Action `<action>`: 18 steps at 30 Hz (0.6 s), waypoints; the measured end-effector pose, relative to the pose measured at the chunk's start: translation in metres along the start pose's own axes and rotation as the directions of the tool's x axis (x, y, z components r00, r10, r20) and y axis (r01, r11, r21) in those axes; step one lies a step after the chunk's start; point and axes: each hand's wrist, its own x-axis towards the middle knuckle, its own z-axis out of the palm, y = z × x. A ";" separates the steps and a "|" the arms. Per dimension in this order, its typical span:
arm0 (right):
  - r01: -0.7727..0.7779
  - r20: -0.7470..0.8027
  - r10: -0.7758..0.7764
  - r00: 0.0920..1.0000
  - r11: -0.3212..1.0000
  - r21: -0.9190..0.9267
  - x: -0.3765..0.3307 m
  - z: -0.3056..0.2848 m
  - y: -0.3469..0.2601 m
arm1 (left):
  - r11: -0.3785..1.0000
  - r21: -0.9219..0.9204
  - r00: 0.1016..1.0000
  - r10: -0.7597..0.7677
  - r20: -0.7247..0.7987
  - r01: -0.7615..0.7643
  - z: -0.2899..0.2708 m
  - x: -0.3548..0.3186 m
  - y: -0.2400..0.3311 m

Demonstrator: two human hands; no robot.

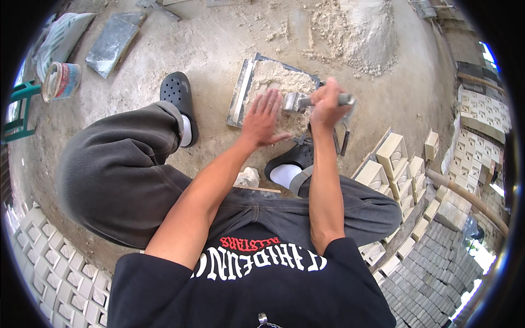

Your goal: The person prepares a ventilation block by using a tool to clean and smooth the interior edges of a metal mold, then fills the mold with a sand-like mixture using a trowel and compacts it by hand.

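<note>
A flat metal mould [236,104] lies on the ground between my feet, heaped with pale, sandy mix [279,76]. My left hand [262,119] is open, fingers stretched out over the near left part of the mix. My right hand [327,105] is closed round a short grey metal tool [293,102] with a blocky head, held over the mould's right side. The tool's head points left, close to my left fingertips. Motion smears the tool and my right hand, so its exact kind is unclear. Dark metal bars [345,141] stick out at the mould's near right corner.
A large heap of pale powder [366,35] lies beyond the mould. Cast pale blocks [391,156] stand at right, with more blocks [60,273] at lower left. A metal plate [115,44], a bucket [61,82] and a green stool [23,109] are at far left.
</note>
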 end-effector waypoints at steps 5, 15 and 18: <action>0.080 0.005 -0.080 0.997 0.996 0.042 0.006 0.002 -0.001 | 0.985 -0.037 0.977 -0.175 -0.124 0.171 -0.012 -0.008 -0.028; 0.178 -0.004 -0.179 0.984 0.982 -0.061 0.029 -0.003 0.005 | 0.932 -0.242 0.943 -0.306 -0.131 0.269 -0.001 -0.010 -0.042; -0.004 0.077 0.005 0.997 1.000 -0.007 0.031 0.016 0.000 | 0.929 -0.261 0.932 -0.314 -0.180 0.262 0.005 -0.011 -0.046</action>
